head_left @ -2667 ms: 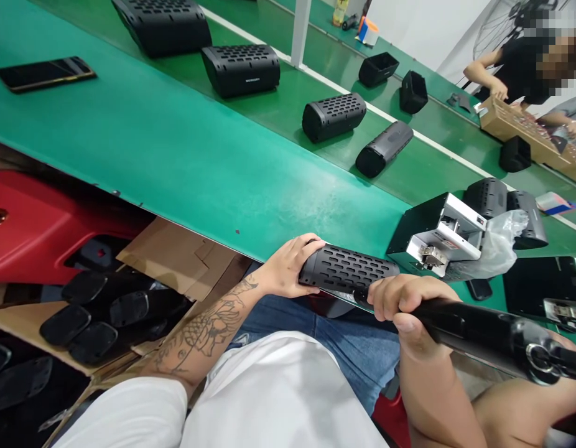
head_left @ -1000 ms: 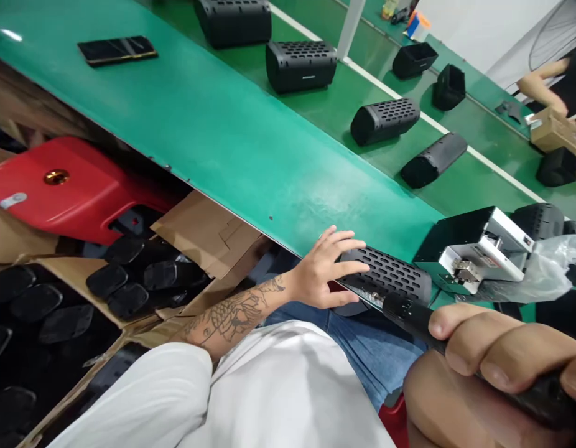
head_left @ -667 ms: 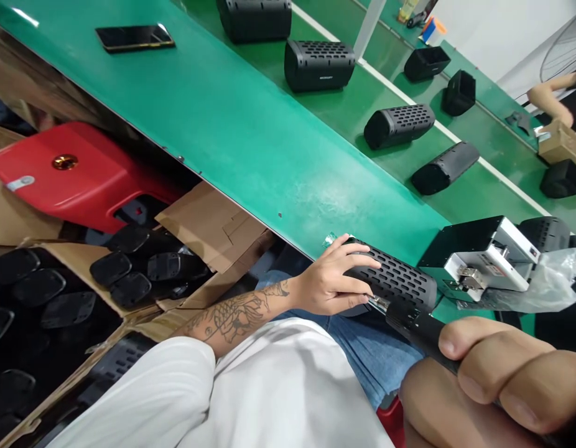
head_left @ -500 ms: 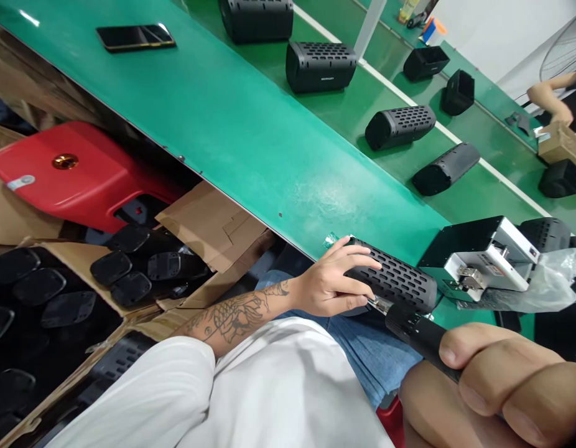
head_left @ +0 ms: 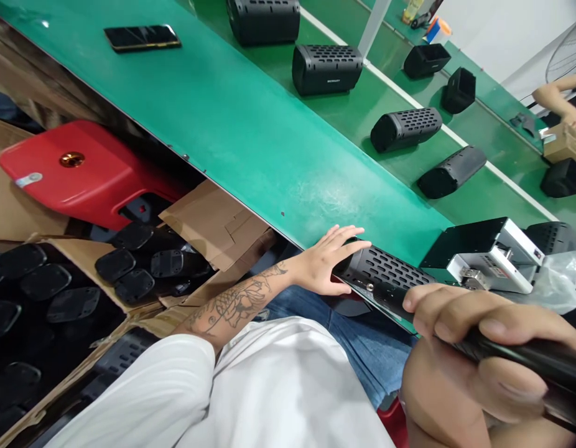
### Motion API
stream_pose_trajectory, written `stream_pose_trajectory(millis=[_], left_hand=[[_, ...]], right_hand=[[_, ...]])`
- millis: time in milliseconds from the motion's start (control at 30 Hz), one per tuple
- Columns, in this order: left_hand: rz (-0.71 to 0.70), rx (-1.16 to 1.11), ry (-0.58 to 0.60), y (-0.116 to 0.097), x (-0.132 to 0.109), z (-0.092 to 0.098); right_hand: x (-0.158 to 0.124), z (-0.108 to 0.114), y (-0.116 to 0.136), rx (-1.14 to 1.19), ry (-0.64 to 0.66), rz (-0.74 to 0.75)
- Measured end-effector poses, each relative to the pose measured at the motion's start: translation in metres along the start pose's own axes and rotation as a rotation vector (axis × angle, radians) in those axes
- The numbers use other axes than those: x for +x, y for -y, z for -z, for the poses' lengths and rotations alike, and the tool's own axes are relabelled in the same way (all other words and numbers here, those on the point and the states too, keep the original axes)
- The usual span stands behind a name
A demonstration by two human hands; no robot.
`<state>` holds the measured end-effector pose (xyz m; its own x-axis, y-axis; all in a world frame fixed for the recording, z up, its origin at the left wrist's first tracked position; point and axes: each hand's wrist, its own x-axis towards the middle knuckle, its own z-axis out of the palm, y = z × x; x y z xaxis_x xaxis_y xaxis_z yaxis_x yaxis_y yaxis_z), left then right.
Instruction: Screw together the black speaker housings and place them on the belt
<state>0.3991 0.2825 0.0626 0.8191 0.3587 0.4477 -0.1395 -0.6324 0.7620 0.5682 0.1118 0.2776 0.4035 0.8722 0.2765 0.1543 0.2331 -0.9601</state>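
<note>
A black housing with rows of slots (head_left: 395, 266) lies at the front edge of the green bench. My left hand (head_left: 326, 261) is at its left end, fingers spread, palm down; whether it presses on the housing I cannot tell. My right hand (head_left: 474, 320), close to the camera, is wrapped around a black electric screwdriver (head_left: 391, 300). The screwdriver points left across the housing's near side, and a small shiny metal piece (head_left: 370, 287) shows by its front end. A black and white screw feeder (head_left: 486, 252) stands just right of the housing.
Several similar housings (head_left: 328, 68) stand along the green bench (head_left: 250, 143). A phone (head_left: 142, 38) lies at upper left. Below are a red stool (head_left: 73, 180) and cartons (head_left: 218, 214) with black parts. Clear plastic (head_left: 561, 283) lies by the feeder. Another person's hand (head_left: 570, 117) touches a box.
My left fingers have lifted and spread, away from the screwdriver's tip. My right hand has raised and turned the screwdriver, now lying flatter across the housing. The view has shifted slightly.
</note>
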Motion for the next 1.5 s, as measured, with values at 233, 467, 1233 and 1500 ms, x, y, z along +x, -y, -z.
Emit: stream_pose_trajectory(millis=[233, 467, 1233, 1500], left_hand=[[0.031, -0.228, 0.033, 0.020, 0.005, -0.011], [-0.003, -0.250, 0.029, 0.021, 0.007, -0.011], [0.215, 0.287, -0.635, -0.035, -0.061, -0.075], [-0.040, 0.327, -0.227, -0.094, -0.067, -0.069]], right_hand=[[0.020, -0.020, -0.036, 0.026, 0.117, 0.090], [0.029, -0.028, -0.049, 0.063, 0.361, 0.225], [0.029, 0.043, -0.012, 0.117, 0.085, 0.442], [0.080, 0.132, -0.045, -0.239, -0.934, 0.375]])
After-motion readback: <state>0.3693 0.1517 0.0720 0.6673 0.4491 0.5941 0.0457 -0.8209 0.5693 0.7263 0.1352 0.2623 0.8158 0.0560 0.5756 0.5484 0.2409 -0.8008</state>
